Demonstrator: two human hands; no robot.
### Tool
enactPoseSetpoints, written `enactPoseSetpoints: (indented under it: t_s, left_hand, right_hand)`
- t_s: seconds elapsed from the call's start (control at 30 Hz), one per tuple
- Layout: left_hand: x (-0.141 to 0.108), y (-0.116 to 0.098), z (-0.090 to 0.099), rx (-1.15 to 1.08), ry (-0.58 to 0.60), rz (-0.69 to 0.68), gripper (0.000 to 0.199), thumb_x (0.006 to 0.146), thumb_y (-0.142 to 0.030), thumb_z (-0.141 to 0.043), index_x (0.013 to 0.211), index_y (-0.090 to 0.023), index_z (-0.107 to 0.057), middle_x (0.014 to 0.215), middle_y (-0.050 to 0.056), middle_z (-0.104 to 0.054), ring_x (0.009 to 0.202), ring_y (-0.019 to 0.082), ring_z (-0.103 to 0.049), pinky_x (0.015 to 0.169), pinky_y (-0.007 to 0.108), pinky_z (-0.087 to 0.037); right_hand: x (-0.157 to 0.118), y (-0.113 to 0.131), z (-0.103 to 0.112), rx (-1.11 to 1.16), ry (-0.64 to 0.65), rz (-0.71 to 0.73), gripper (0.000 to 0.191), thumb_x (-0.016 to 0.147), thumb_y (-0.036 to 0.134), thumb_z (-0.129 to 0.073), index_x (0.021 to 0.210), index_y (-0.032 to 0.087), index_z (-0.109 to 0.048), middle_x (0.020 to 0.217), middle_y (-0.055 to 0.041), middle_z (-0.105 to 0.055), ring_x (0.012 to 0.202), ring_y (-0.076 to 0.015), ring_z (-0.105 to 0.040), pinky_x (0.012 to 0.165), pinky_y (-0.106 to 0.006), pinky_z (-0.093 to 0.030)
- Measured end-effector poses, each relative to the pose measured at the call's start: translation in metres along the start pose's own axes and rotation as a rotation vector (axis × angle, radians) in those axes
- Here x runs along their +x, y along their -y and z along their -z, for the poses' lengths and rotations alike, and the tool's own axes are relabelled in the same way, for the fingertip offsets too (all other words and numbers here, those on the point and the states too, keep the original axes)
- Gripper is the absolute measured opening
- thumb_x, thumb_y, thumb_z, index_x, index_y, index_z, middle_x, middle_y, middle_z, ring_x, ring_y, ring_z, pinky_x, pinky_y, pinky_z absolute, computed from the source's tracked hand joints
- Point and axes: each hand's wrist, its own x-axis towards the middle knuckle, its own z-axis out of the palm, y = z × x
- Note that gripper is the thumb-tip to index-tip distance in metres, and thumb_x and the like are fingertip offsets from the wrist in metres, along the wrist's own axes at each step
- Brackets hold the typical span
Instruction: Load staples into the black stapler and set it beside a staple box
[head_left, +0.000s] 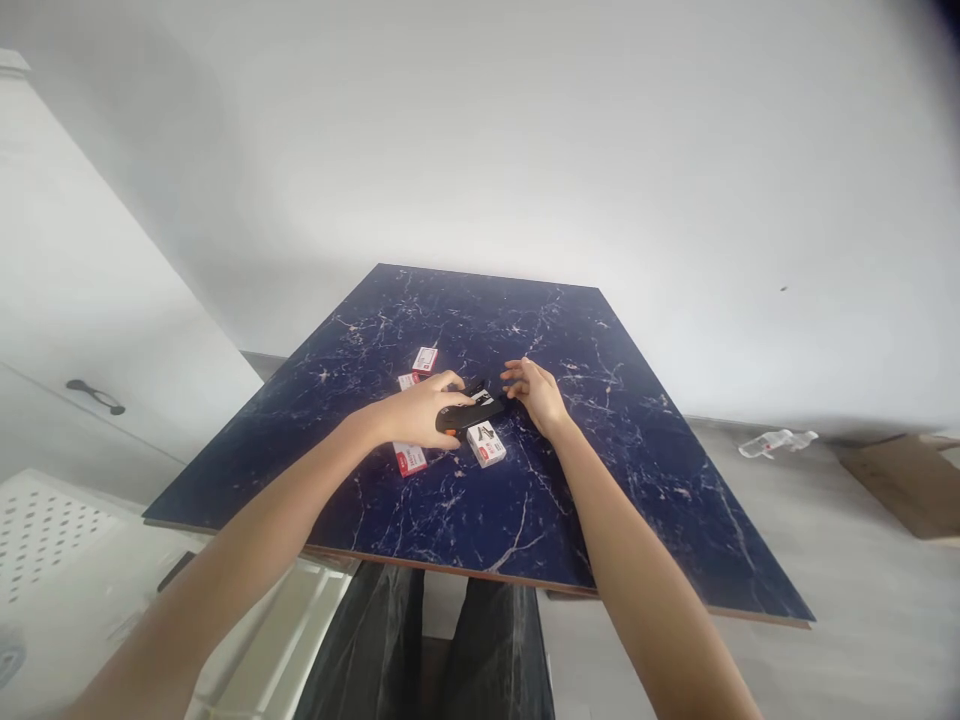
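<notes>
In the head view, my left hand is closed around a black stapler, which appears opened up, with its far end pointing right. My right hand hovers by that end, its fingers bent and apart. I cannot see anything held in it. A small white and red box with a picture on its side lies just below the stapler. Another red and white box sits nearer to me, partly under my left wrist. Farther back is a small red and white box, with one more partly hidden by my left hand.
The boxes lie on a dark blue marble-patterned table in front of a white wall. On the floor to the right are clear plastic bottles and a cardboard box. A white cabinet with a dark handle stands at the left.
</notes>
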Motion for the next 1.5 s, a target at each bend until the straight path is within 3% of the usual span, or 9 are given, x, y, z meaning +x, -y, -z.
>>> enactPoseSetpoints:
  t_s: [0.17,0.4,0.6,0.83,1.07,1.27,1.33,1.43,1.5]
  left_hand:
    - [0.005,0.004,-0.007,-0.011,-0.025,-0.041,0.054,0.087,-0.041,-0.068,0.138,-0.026,-0.063,0.136,0.01,-0.064,0.12,0.031,-0.062,0.098,0.039,-0.049]
    - [0.002,0.035,0.001,-0.137,-0.107,-0.006,0.051,0.099,-0.052,-0.051,0.143,-0.029,-0.059,0.131,0.006,-0.07,0.107,0.027,-0.069,0.091,0.038,-0.053]
    - [0.01,0.048,0.0,0.151,-0.412,0.078,0.046,0.101,-0.048,-0.05,0.133,-0.022,-0.069,0.117,0.012,-0.074,0.106,0.031,-0.062,0.089,0.044,-0.05]
    - [0.002,0.053,0.005,0.255,-0.333,0.044,0.042,0.099,-0.045,-0.053,0.134,-0.027,-0.067,0.133,0.008,-0.068,0.121,0.034,-0.055,0.103,0.052,-0.04]
    - [-0.012,0.045,-0.003,0.425,-0.267,0.068,0.053,0.1,-0.045,-0.048,0.149,-0.026,-0.051,0.153,0.012,-0.05,0.142,0.04,-0.034,0.113,0.057,-0.029]
    - [-0.016,0.052,0.014,0.226,-0.328,0.162,0.049,0.099,-0.048,-0.046,0.139,-0.025,-0.062,0.146,0.013,-0.056,0.133,0.039,-0.045,0.107,0.057,-0.038]
    - [-0.026,0.052,0.027,0.105,-0.263,0.157,0.042,0.094,-0.047,-0.053,0.127,-0.025,-0.069,0.13,0.012,-0.065,0.119,0.033,-0.057,0.099,0.048,-0.046]
    - [-0.041,0.044,0.042,-0.159,0.2,0.073,0.044,0.073,-0.048,-0.077,0.114,-0.031,-0.075,0.107,0.004,-0.071,0.091,0.025,-0.067,0.076,0.033,-0.053]
    - [-0.045,0.035,0.043,-0.173,0.322,0.043,0.049,0.061,-0.043,-0.084,0.109,-0.034,-0.076,0.102,0.001,-0.071,0.083,0.022,-0.068,0.068,0.028,-0.051]
  right_hand:
    - [-0.003,0.002,-0.002,-0.189,-0.003,0.051,0.043,0.089,0.062,-0.055,0.096,0.022,-0.071,0.091,-0.0043,-0.074,0.058,-0.0138,-0.06,0.078,-0.036,-0.055]
    - [-0.016,0.019,-0.005,-0.397,0.207,0.174,0.036,0.096,0.047,-0.05,0.102,0.026,-0.077,0.112,-0.0025,-0.076,0.112,-0.0248,-0.066,0.104,-0.04,-0.046]
    - [-0.018,0.017,-0.005,-0.533,0.153,0.237,0.036,0.081,0.032,-0.071,0.117,0.027,-0.072,0.108,-0.0041,-0.076,0.102,-0.0243,-0.07,0.098,-0.043,-0.052]
    - [-0.022,0.01,-0.01,-0.662,0.097,0.309,0.042,0.077,0.023,-0.073,0.119,0.029,-0.07,0.106,-0.0044,-0.076,0.094,-0.026,-0.07,0.093,-0.046,-0.054]
    - [-0.02,0.007,-0.017,-0.752,0.064,0.365,0.02,0.081,0.027,-0.072,0.101,0.028,-0.075,0.091,-0.0045,-0.076,0.082,-0.025,-0.068,0.085,-0.041,-0.053]
    - [-0.015,0.02,0.019,-0.886,0.03,0.315,0.019,0.083,0.028,-0.069,0.1,0.029,-0.077,0.089,-0.0028,-0.077,0.08,-0.0244,-0.069,0.085,-0.042,-0.053]
    - [-0.015,0.023,0.031,-0.943,-0.022,0.3,0.023,0.083,0.027,-0.068,0.104,0.028,-0.077,0.095,-0.0039,-0.077,0.082,-0.0244,-0.069,0.086,-0.043,-0.053]
    - [-0.015,0.025,0.035,-0.976,-0.072,0.319,0.029,0.084,0.027,-0.064,0.11,0.026,-0.075,0.108,-0.0057,-0.076,0.088,-0.0241,-0.069,0.09,-0.043,-0.053]
    - [-0.016,0.026,0.03,-0.969,-0.062,0.352,0.029,0.085,0.027,-0.062,0.111,0.025,-0.075,0.109,-0.0057,-0.075,0.089,-0.0238,-0.069,0.091,-0.042,-0.053]
